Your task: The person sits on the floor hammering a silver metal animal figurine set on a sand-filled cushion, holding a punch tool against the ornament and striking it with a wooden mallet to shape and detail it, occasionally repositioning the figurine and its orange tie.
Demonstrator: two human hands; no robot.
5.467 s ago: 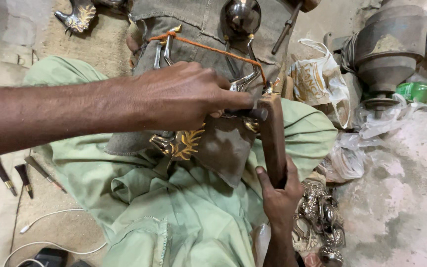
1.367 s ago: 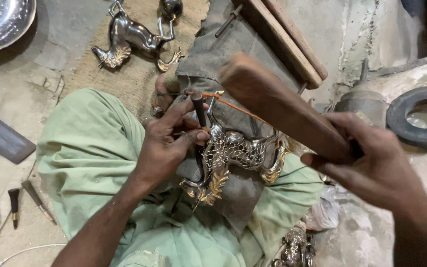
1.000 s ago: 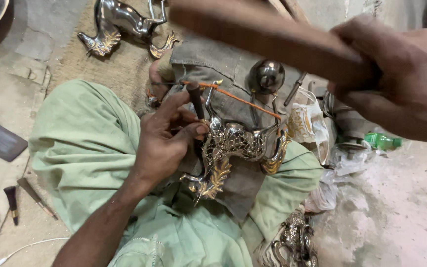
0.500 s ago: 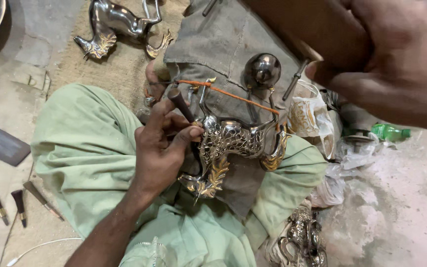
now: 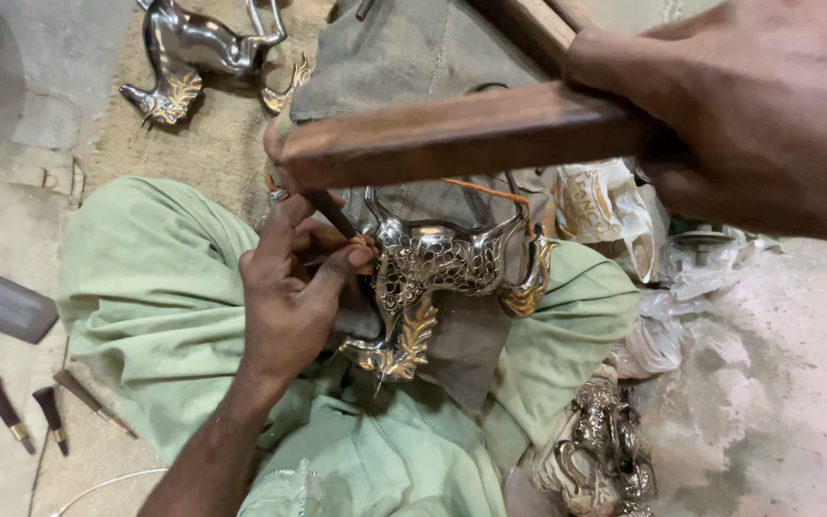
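Dusty floor and sacking behind. Head view: metal fish figure lies on grey cloth across the lap, propped so its scaled flank faces up. Left hand pinches a thin punch slanted onto the figure's left end. Right hand, clenched, holds a wooden block just above the figure as a mallet. Spare tools lie far left of it.

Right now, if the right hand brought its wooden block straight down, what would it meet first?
Most likely the top of the chisel that the left hand steadies on the metal fish. The right hand holds the wooden block right above it, though depth is hard to judge from this view.
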